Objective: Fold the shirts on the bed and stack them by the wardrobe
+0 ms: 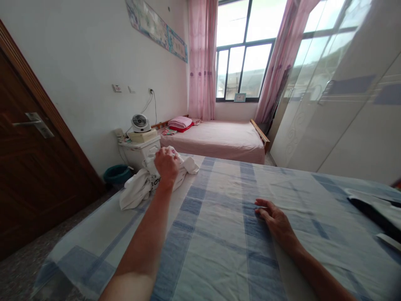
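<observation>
My left hand (166, 164) reaches far across the bed and is closed on a crumpled white garment (138, 188) with dark lettering, which lies near the bed's far left corner. My right hand (274, 219) rests flat on the blue-and-white checked bedsheet (219, 242), fingers stretched out and holding nothing. Both forearms extend over the sheet from the near edge.
A dark and white garment (372, 209) lies at the bed's right edge. Beyond stand a white nightstand (140, 152) with a small fan (140, 122), a teal bin (117, 173), a second bed with pink cover (219, 140), a wardrobe (344, 104) right, a brown door (31, 159) left.
</observation>
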`<state>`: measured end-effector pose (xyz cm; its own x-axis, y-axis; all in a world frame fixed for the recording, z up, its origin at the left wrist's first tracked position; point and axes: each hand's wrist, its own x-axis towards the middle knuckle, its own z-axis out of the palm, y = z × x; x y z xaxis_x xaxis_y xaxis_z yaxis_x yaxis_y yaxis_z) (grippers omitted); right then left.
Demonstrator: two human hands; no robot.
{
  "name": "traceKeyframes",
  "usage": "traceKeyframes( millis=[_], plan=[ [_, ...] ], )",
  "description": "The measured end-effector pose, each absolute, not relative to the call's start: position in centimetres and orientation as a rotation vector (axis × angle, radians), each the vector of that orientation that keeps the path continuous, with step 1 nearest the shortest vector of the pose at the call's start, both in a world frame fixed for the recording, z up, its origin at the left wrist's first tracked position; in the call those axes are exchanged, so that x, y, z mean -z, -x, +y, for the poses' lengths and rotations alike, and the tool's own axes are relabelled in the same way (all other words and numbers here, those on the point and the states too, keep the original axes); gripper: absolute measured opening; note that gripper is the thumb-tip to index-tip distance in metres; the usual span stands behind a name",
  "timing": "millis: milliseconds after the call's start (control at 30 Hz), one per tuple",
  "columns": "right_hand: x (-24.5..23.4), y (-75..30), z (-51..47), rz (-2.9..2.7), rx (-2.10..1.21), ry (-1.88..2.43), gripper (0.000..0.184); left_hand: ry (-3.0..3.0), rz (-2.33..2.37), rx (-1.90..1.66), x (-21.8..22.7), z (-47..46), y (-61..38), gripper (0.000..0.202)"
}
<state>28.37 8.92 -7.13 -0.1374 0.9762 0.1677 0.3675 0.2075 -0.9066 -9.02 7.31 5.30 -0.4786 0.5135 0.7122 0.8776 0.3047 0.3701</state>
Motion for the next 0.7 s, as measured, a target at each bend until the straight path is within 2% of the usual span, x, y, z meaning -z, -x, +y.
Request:
traceKeyframes(
  millis=[133, 333, 533, 633, 700],
  plan=[
    [6.8, -28.1, 8.8, -1.703, -0.883, 1.337, 0.035, 1.176, -2.169, 1.015, -4.6, 5.4, 11.3, 0.041],
    [6.7, -28.0, 8.6, -1.698, -0.889, 1.322, 0.032, 1.298, -2.157, 1.109, -4.0, 5.6, 11.3, 0.033],
    [6.6, -28.0, 8.6, -1.696, -0.907, 1.319, 0.032, 1.541, -2.031, 1.318, -5.7, 8.0, 7.6, 0.019],
    [6.3, -27.9, 8.7, -1.722, -0.913, 1.318, 0.032, 1.911, -1.838, 1.522, -7.5, 7.5, 2.4, 0.016],
    [6.0, -28.0, 8.5, -1.699, -0.942, 1.300, 0.032, 2.437, -1.514, 1.918, -8.8, 6.1, -1.3, 0.014]
  ],
)
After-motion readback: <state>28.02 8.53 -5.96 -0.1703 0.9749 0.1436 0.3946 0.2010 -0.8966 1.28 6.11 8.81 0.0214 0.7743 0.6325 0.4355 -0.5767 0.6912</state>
